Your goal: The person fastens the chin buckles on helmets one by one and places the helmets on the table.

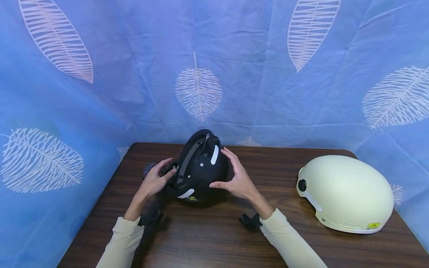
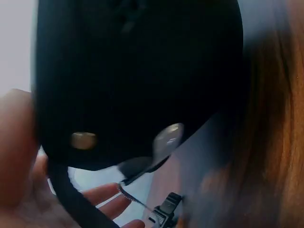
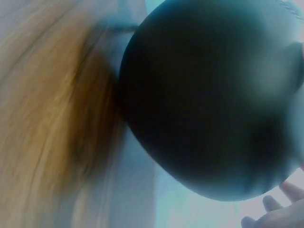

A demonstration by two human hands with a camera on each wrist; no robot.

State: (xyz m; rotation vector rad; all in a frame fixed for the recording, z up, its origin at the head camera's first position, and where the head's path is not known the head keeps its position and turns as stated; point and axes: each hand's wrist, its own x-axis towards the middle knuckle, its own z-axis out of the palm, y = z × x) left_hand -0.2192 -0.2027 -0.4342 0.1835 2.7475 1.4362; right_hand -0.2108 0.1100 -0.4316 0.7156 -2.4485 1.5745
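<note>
A black helmet (image 1: 209, 175) is tilted on its side near the middle of the table, its lined opening turned toward the left. My left hand (image 1: 156, 179) grips its rim on the opening side. In the left wrist view the fingers (image 2: 105, 193) lie behind the helmet (image 2: 142, 80), beside a dark strap with a buckle (image 2: 164, 211). Against the crown, my right hand (image 1: 239, 178) holds the shell between spread fingers and thumb. The right wrist view shows the rounded shell (image 3: 204, 104), with fingertips (image 3: 273, 204) at its lower edge. Whether the helmet touches the table throughout is unclear.
A cream helmet (image 1: 345, 193) with a yellow sticker stands at the right of the dark wooden table (image 1: 214, 238). Behind and beside the table hangs a blue cloth (image 1: 234, 93) with white leaf prints. Black wrist straps (image 1: 150, 219) are on both wrists.
</note>
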